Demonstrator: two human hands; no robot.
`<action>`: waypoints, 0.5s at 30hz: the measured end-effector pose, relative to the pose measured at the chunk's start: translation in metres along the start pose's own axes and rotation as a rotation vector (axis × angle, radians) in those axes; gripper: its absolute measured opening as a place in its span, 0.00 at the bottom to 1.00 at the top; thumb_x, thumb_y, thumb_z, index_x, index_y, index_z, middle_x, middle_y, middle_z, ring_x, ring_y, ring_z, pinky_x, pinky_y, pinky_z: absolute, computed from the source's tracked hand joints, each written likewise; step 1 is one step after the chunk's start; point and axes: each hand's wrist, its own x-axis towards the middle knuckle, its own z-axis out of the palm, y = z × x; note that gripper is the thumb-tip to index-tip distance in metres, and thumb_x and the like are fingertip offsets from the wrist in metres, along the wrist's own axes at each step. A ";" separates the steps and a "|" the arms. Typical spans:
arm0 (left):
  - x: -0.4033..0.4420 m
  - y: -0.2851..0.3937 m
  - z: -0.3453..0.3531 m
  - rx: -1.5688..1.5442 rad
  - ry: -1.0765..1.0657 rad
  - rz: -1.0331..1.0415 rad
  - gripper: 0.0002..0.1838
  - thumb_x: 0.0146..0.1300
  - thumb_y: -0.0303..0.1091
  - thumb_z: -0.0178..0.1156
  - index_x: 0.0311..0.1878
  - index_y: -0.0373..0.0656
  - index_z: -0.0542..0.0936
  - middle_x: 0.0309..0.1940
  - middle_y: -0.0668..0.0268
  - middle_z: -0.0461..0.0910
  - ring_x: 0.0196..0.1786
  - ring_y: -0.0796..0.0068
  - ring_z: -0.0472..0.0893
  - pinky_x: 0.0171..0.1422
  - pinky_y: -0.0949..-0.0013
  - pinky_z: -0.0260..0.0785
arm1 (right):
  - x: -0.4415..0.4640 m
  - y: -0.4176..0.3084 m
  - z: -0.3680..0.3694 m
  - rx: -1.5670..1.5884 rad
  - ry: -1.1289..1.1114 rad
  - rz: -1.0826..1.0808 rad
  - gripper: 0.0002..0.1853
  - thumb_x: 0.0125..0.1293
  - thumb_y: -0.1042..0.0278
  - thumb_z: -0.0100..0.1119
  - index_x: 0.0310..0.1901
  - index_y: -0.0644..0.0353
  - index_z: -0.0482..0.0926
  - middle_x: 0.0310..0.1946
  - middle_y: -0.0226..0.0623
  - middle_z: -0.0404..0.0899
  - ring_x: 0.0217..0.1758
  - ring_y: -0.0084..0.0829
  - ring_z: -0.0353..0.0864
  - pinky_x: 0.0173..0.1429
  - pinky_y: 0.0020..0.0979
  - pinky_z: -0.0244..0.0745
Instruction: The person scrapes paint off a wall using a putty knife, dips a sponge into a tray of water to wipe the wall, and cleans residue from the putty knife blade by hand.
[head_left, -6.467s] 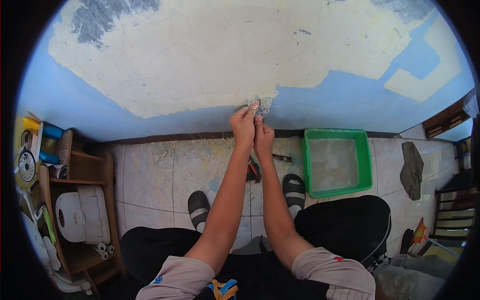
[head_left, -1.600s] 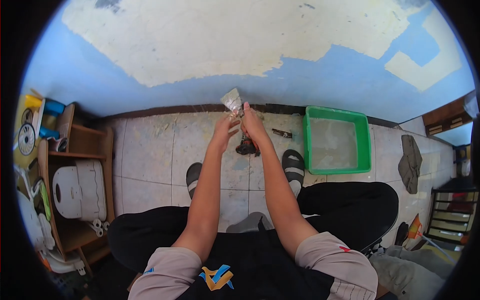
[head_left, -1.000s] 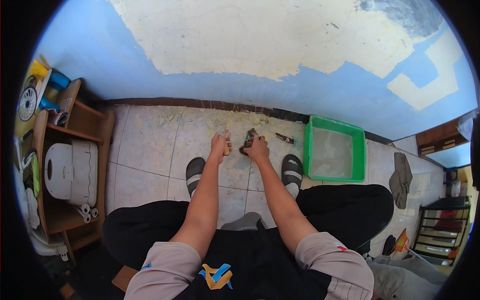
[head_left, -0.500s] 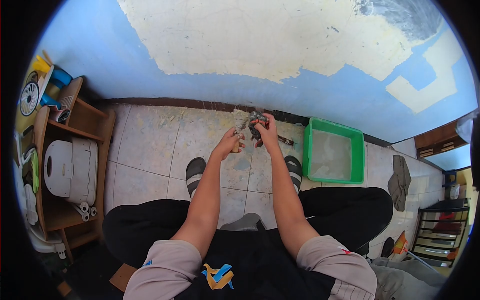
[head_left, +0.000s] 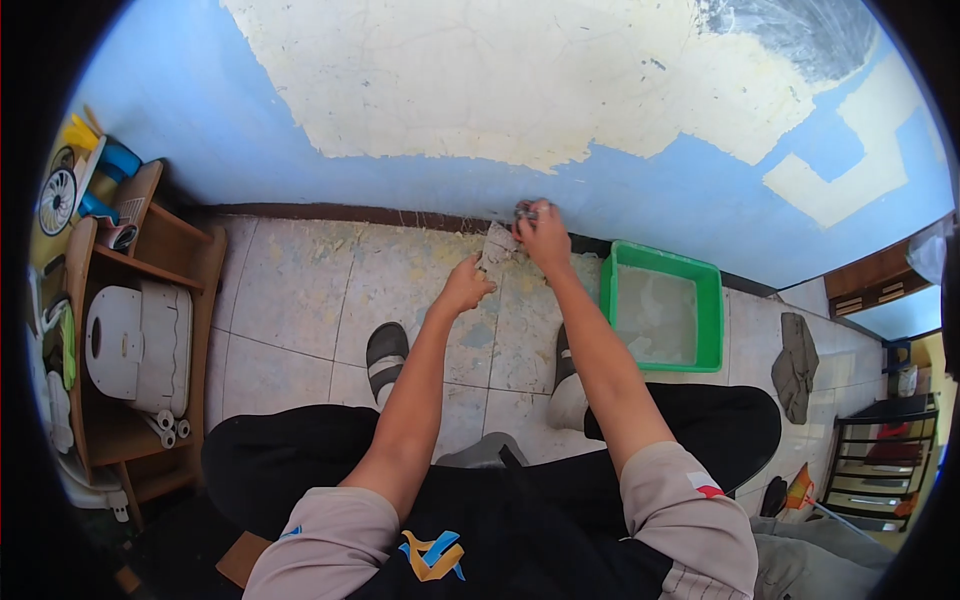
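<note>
My left hand (head_left: pixel 467 285) is low over the floor, its fingers closed round the handle of a scraper. The scraper's flat, pale, caked blade (head_left: pixel 499 243) points up toward the foot of the wall. Close to its right, my right hand (head_left: pixel 546 240) reaches to the wall's base, its fingers curled over a dark, grimy lump (head_left: pixel 524 213). What kind of thing this lump is, I cannot make out. The blue wall (head_left: pixel 420 180) has a large bare cream patch (head_left: pixel 480 90) above both hands.
A green tub (head_left: pixel 712 320) holding cloudy liquid stands to the right of my right hand. Paint flakes and stains mark the tiled floor (head_left: pixel 290 270). A wooden shelf (head_left: pixel 205 290) stands at left; a dark cloth (head_left: pixel 795 365) lies at right. My sandalled feet are below my hands.
My right hand has moved from beside the scraper blade up to the foot of the wall, with the dark lump. My left hand stays nearly in place. My right foot has shifted left and back.
</note>
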 end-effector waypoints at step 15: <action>0.001 -0.009 -0.021 -0.523 -0.295 -0.452 0.22 0.64 0.23 0.55 0.60 0.44 0.65 0.24 0.74 0.65 0.17 0.90 0.60 0.15 0.82 0.49 | -0.054 0.000 0.039 1.884 -0.793 1.090 0.24 0.74 0.40 0.46 0.34 0.51 0.79 0.29 0.30 0.79 0.29 0.31 0.76 0.32 0.34 0.73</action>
